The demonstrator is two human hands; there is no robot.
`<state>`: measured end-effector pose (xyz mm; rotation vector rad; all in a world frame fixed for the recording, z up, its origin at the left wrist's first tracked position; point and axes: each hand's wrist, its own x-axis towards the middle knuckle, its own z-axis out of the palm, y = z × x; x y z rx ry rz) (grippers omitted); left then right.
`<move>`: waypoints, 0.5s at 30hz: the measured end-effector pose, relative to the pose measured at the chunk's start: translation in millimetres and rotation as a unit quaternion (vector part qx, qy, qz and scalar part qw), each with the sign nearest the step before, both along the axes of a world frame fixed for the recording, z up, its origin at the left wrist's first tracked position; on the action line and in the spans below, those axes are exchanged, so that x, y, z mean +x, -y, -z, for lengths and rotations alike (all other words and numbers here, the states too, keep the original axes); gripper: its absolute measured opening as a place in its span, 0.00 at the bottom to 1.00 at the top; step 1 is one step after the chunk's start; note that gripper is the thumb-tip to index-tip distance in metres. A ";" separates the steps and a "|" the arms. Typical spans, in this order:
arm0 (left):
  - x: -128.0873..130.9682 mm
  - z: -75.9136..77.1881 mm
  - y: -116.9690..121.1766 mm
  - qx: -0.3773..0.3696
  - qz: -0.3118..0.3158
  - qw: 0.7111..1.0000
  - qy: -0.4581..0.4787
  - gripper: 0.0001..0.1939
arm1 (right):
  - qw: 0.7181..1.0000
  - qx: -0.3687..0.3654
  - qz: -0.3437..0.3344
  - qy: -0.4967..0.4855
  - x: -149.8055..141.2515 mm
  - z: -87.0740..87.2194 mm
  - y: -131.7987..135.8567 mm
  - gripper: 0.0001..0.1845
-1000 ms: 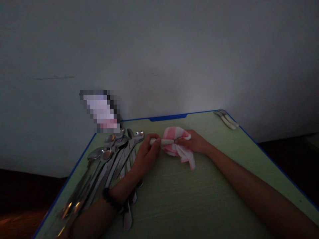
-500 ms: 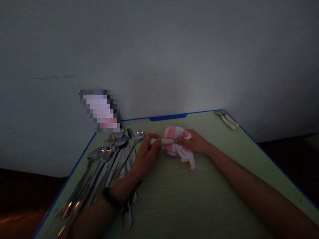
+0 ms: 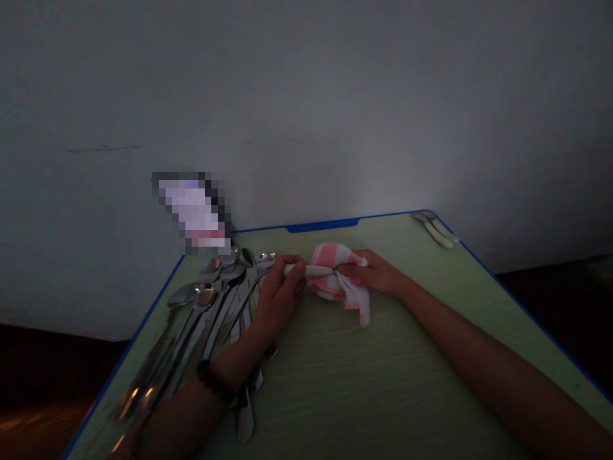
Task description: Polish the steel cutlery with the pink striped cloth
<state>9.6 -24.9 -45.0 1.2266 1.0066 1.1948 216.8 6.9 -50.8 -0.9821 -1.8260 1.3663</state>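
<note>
My left hand (image 3: 283, 291) is closed round the white handle of a piece of cutlery (image 3: 318, 270), which lies level and points right. A pink-and-white checked cloth (image 3: 330, 255) is bunched in my right hand (image 3: 376, 271), its fingers pinched at the far end of that handle. The cloth covers the cutlery's head, so its kind is hidden. One corner of the cloth hangs down below my right hand. Beside my left forearm lies a pile of metal spoons and other cutlery (image 3: 205, 319), partly hidden by the arm.
Two white-handled pieces of cutlery (image 3: 438, 231) lie at the far right corner of the green table (image 3: 383, 377), which has a blue edge. A blurred-out device with a lit screen (image 3: 191, 211) leans on the wall (image 3: 335, 96) at the far left.
Both hands keep their grips. The white handle and my left hand have shifted slightly left, and the cloth's hanging corner has swung a little left.
</note>
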 end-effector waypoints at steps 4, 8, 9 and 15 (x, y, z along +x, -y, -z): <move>-1.1 -1.6 -0.8 0.015 -0.044 0.999 0.029 0.06 | 1.000 -0.010 0.010 -0.020 -1.5 0.9 0.8 0.13; -1.6 -3.5 -1.0 0.029 -0.070 0.996 0.040 0.06 | 0.999 -0.011 0.046 -0.023 -2.2 -0.3 1.5 0.15; -1.7 -3.7 -0.9 0.034 -0.074 0.996 0.039 0.06 | 0.998 -0.009 0.059 -0.022 -2.6 -0.9 1.7 0.15; -4.6 -1.2 1.8 0.073 -0.084 0.993 -0.037 0.05 | 0.983 0.026 0.179 -0.023 -8.0 0.6 0.9 0.17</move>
